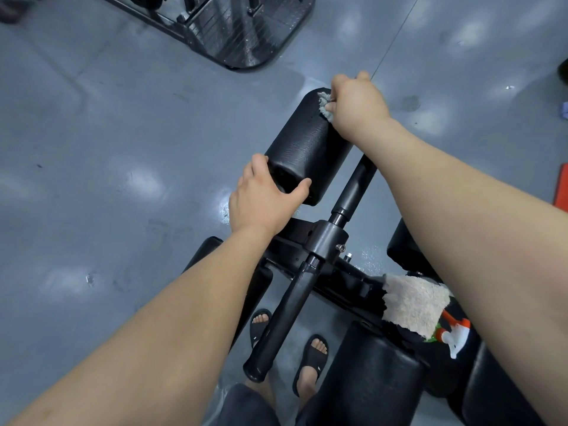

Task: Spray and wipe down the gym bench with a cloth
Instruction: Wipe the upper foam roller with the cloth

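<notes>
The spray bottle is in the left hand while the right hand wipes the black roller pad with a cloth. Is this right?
Not quite. The head view shows the left hand gripping the near end of the black roller pad; the spray bottle lies on the bench near the beige towel. The right hand does wipe the pad with a cloth.

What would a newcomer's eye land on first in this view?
The two hands on the black roller pad at centre stand out first. The right hand presses a grey cloth against its far end, and the left hand grips its near end. Next, at lower right, a beige towel and a spray bottle with an orange-and-white head rest on the bench.
</notes>
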Tool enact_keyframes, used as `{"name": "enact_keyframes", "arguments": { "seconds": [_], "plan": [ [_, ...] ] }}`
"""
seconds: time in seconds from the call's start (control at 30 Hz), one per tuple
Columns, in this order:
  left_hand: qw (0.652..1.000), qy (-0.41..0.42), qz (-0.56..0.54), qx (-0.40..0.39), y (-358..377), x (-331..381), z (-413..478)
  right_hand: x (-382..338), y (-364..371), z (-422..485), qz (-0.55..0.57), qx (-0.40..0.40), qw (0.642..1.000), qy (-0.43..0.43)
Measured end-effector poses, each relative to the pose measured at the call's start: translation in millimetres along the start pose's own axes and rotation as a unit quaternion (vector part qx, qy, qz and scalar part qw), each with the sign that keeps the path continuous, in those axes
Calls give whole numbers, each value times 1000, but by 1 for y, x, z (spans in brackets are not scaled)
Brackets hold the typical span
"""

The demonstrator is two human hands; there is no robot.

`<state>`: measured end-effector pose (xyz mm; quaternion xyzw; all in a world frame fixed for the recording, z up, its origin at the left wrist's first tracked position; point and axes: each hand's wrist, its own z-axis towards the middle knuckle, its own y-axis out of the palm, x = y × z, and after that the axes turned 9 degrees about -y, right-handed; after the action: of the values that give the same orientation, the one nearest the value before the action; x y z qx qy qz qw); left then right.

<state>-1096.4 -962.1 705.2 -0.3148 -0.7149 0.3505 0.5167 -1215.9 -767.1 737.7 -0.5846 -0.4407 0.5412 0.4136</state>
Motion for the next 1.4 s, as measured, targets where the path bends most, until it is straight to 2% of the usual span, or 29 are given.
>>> {"name": "enact_keyframes", "arguments": {
  "seconds": [0.3, 0.5, 0.67, 0.83, 1.07, 1.33, 1.4],
  "plan": [
    [1000, -3, 1, -5, -1, 3, -1, 19, 1, 16, 56, 29, 998, 23],
    [1000, -9, 3, -5, 0, 5, -2, 21, 1, 25, 125, -3, 990, 64],
    [1000, 2, 7, 3, 0, 5, -1, 20, 1, 31, 159, 46, 980, 110],
    [1000, 11, 12, 8, 2, 3, 0, 18, 4, 31, 127, 3, 990, 65],
    [1000, 8, 7, 10, 2, 2, 1, 29, -5, 21, 84, -19, 996, 30],
    [1000, 5, 19, 8, 2, 3, 0, 22, -11, 0, 71, -11, 997, -22],
    [1000, 8, 19, 10, 2, 3, 0, 19, -8, -6, 74, 15, 997, -34]
  ]
}}
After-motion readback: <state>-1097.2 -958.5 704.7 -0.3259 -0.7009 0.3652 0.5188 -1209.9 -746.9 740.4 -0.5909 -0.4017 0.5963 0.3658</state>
